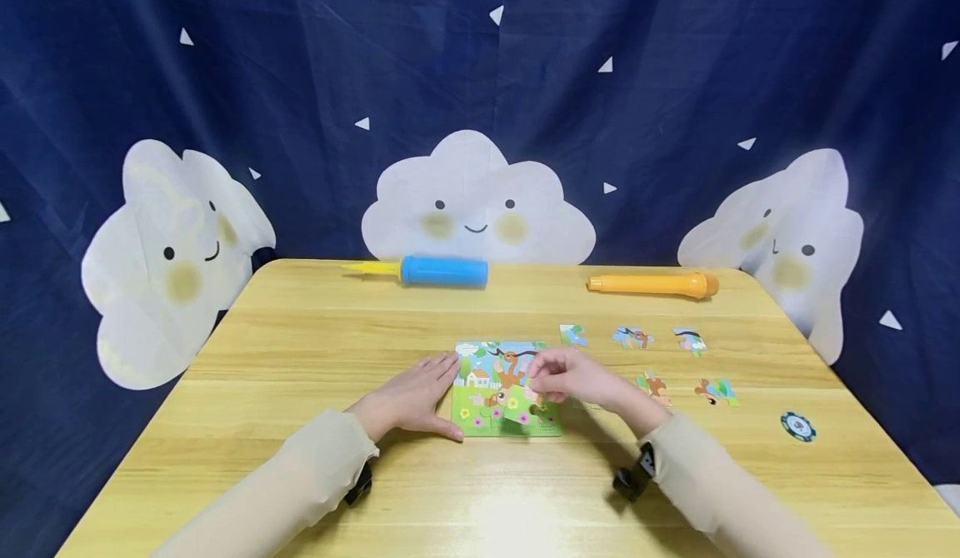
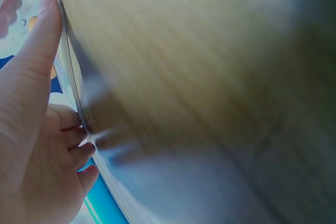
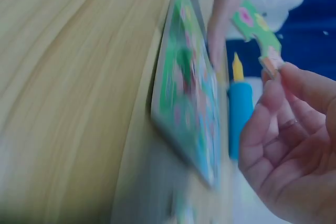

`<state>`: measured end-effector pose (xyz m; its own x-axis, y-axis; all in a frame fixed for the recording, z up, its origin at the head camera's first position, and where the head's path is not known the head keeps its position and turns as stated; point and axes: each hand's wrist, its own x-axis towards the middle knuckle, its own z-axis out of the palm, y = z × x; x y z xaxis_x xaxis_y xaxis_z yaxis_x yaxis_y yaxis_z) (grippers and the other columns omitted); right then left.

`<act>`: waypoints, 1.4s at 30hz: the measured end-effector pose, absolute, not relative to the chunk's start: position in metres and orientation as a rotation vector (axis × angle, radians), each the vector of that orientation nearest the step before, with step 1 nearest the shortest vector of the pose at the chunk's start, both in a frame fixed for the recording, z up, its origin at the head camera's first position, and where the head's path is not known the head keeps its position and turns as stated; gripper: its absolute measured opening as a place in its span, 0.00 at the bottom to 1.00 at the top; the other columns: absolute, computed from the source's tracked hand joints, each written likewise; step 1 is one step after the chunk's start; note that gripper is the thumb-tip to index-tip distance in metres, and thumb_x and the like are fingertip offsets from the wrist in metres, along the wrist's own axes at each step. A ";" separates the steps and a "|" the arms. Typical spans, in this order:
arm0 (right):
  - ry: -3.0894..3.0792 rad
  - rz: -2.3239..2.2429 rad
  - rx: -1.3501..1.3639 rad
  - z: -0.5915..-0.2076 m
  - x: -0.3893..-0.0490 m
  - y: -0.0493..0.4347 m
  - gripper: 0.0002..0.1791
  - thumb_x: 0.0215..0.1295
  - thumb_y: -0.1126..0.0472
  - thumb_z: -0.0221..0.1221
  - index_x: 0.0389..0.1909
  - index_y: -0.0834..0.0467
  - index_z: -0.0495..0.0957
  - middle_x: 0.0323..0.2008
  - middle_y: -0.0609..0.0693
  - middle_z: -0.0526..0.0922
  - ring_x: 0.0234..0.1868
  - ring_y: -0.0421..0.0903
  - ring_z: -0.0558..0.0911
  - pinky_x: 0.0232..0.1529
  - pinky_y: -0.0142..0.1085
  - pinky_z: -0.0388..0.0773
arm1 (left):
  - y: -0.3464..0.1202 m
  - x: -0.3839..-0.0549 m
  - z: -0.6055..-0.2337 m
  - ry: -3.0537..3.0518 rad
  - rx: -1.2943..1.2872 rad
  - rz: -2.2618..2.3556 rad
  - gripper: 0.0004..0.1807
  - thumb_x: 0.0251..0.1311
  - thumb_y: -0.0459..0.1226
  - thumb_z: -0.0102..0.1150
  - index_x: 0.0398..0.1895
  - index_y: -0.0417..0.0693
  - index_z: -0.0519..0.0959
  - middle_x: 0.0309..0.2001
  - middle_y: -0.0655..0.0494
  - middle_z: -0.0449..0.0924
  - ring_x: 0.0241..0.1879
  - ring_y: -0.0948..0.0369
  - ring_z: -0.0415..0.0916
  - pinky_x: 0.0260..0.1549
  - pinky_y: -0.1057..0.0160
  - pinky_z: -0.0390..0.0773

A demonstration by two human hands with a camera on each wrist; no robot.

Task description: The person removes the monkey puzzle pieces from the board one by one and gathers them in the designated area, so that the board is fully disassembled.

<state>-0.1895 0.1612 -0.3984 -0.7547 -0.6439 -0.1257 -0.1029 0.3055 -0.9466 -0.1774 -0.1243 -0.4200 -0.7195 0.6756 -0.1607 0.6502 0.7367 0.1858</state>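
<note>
A square puzzle board [image 1: 468, 426], printed with a house, a monkey and flowers on green, lies on the wooden table. My left hand [image 1: 414, 396] rests flat along its left side, fingers straight and thumb out near the lower left corner. Over the board's right part, my right hand [image 1: 577, 377] pinches a green jigsaw piece [image 3: 261, 31] by one corner between thumb and fingertips. Pink and yellow flowers show on this piece, which is held raised and tilted above the board in the right wrist view. Part of the picture is hidden behind it and the right hand.
Several loose jigsaw pieces, among them a corner piece [image 1: 572, 335] and a brown-and-green piece [image 1: 716, 391], lie right of the board. Beyond them is a round chip [image 1: 798, 426]. At the back lie a blue hand pump [image 1: 444, 271] with a yellow nozzle and an orange toy microphone [image 1: 652, 284].
</note>
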 end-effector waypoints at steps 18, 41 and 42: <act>2.121 -1.253 -0.764 -0.413 -0.146 0.237 0.06 0.61 0.67 0.57 0.29 0.65 0.80 0.21 0.56 0.80 0.17 0.37 0.71 0.17 0.28 0.70 | -0.127 -0.176 -0.421 2.715 0.999 0.216 0.60 0.45 0.67 0.55 0.69 0.31 0.49 0.70 0.39 0.43 0.68 0.48 0.42 0.65 0.53 0.45; 2.177 -1.217 -0.670 -0.415 -0.137 0.238 0.05 0.59 0.68 0.58 0.27 0.66 0.80 0.19 0.53 0.79 0.16 0.36 0.70 0.16 0.26 0.67 | -0.124 -0.177 -0.420 2.719 1.041 0.204 0.60 0.45 0.67 0.56 0.68 0.30 0.50 0.69 0.37 0.44 0.68 0.46 0.43 0.65 0.52 0.46; 2.182 -1.213 -0.664 -0.415 -0.137 0.238 0.05 0.59 0.68 0.58 0.28 0.66 0.80 0.19 0.53 0.79 0.16 0.36 0.69 0.16 0.25 0.67 | -0.124 -0.177 -0.420 2.717 1.049 0.217 0.60 0.45 0.66 0.56 0.68 0.29 0.50 0.69 0.36 0.45 0.68 0.45 0.43 0.65 0.51 0.46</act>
<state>-0.1371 0.2379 -0.4148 -0.7259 -0.6501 -0.2246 -0.1525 0.4706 -0.8691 -0.1768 -0.1244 -0.4201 -0.7210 0.6763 -0.1511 0.6438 0.7344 0.2149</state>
